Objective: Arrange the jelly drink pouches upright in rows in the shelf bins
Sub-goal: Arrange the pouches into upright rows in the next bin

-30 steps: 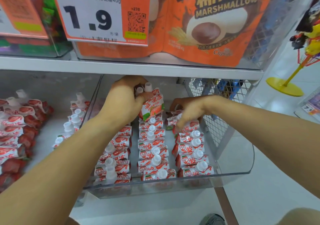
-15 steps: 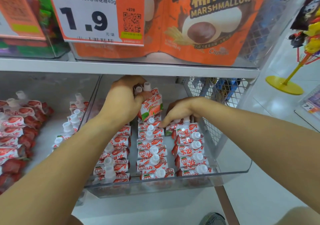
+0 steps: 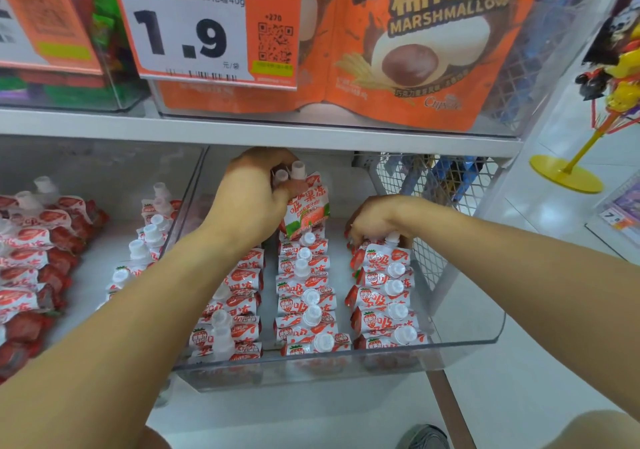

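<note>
A clear plastic bin on the lower shelf holds three rows of red-and-white jelly drink pouches standing upright with white caps. My left hand is raised at the back of the bin and grips a bunch of pouches by their necks, two caps showing above my fingers. My right hand reaches down at the back of the right row, fingers curled onto the rearmost pouch there. My left forearm hides part of the left row.
A second clear bin to the left holds pouches lying loose, some upright along its right side. A wire mesh panel closes the shelf's right end. Above hangs a 1.9 price tag and orange marshmallow bags.
My right hand has shifted right, from the gap between the middle and right rows to the back of the right row. My left hand keeps its bunch of pouches in place.
</note>
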`<state>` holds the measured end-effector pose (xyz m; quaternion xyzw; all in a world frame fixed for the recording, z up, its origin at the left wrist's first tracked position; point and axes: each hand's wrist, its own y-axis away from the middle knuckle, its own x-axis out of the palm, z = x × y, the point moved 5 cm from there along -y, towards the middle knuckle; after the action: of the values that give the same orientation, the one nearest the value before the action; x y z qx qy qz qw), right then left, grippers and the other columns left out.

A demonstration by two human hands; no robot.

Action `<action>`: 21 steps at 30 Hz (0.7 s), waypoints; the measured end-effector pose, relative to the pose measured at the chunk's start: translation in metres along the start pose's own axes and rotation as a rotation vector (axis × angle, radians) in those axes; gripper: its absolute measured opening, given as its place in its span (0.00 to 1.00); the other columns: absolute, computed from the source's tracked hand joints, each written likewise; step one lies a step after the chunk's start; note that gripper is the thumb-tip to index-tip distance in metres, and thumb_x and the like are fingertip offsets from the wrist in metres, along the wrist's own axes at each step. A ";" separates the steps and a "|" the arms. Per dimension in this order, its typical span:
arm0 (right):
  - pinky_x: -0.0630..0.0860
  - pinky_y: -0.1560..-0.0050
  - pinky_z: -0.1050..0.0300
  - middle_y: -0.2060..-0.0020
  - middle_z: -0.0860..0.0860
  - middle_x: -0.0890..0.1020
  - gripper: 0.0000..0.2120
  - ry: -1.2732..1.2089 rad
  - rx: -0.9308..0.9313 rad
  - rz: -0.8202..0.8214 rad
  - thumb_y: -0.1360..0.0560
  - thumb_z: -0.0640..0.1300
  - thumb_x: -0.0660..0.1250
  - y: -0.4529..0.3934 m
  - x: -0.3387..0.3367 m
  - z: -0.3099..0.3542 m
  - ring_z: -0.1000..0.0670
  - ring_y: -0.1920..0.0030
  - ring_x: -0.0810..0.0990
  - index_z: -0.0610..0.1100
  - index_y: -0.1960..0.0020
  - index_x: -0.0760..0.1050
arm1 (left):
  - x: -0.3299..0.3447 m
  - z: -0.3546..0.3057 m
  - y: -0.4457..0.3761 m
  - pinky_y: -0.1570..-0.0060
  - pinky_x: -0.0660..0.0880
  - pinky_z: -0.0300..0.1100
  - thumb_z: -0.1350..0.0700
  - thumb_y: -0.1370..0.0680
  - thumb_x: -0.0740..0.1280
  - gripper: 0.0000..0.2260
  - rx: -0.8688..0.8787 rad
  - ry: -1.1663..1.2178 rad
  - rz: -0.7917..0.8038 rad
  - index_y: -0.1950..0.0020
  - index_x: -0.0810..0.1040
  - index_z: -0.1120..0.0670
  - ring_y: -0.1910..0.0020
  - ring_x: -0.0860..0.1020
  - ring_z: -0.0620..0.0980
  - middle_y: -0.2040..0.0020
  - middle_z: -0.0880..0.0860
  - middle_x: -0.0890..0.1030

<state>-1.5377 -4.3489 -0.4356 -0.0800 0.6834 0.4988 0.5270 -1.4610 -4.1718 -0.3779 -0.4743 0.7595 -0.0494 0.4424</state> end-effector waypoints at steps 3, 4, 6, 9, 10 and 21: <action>0.82 0.46 0.43 0.45 0.42 0.83 0.17 -0.079 -0.040 -0.043 0.25 0.50 0.69 0.000 0.001 -0.011 0.40 0.47 0.84 0.43 0.39 0.79 | 0.000 -0.008 -0.001 0.61 0.74 0.40 0.59 0.23 0.68 0.03 0.033 -0.004 -0.065 0.53 0.81 0.57 0.59 0.78 0.50 0.58 0.53 0.82; 0.82 0.47 0.43 0.45 0.42 0.83 0.18 -0.154 -0.040 -0.018 0.25 0.50 0.70 0.000 0.002 -0.015 0.40 0.47 0.84 0.44 0.39 0.79 | 0.002 -0.012 -0.001 0.61 0.74 0.41 0.60 0.22 0.68 0.03 0.046 0.000 -0.074 0.53 0.81 0.57 0.60 0.78 0.50 0.59 0.53 0.82; 0.81 0.49 0.47 0.44 0.43 0.83 0.19 -0.298 -0.047 0.040 0.25 0.53 0.71 0.001 0.003 -0.024 0.41 0.46 0.83 0.44 0.38 0.77 | 0.006 -0.024 -0.001 0.60 0.74 0.39 0.63 0.23 0.67 0.04 0.075 0.022 -0.074 0.53 0.81 0.57 0.61 0.77 0.47 0.59 0.52 0.81; 0.80 0.51 0.52 0.46 0.44 0.84 0.18 -0.499 -0.078 0.055 0.24 0.51 0.72 0.004 0.005 -0.033 0.45 0.48 0.83 0.42 0.39 0.78 | 0.020 -0.041 -0.005 0.60 0.70 0.24 0.67 0.24 0.67 0.08 0.084 0.089 -0.052 0.51 0.81 0.57 0.65 0.74 0.37 0.59 0.49 0.78; 0.79 0.53 0.54 0.47 0.44 0.85 0.17 -0.565 -0.090 0.053 0.24 0.50 0.72 0.004 0.007 -0.036 0.46 0.50 0.83 0.42 0.39 0.78 | 0.027 -0.047 -0.006 0.62 0.67 0.22 0.68 0.25 0.67 0.08 0.085 0.101 -0.048 0.51 0.81 0.57 0.65 0.73 0.38 0.59 0.48 0.77; 0.81 0.58 0.57 0.56 0.48 0.86 0.18 -0.855 -0.080 -0.173 0.32 0.49 0.78 0.004 0.026 -0.052 0.48 0.58 0.85 0.43 0.45 0.81 | 0.099 -0.055 -0.021 0.68 0.66 0.18 0.62 0.18 0.59 0.10 0.094 0.050 0.063 0.39 0.75 0.60 0.67 0.71 0.20 0.58 0.40 0.70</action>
<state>-1.5844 -4.3759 -0.4570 0.0563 0.3748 0.4671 0.7989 -1.5019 -4.2781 -0.3965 -0.4275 0.7818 -0.0831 0.4463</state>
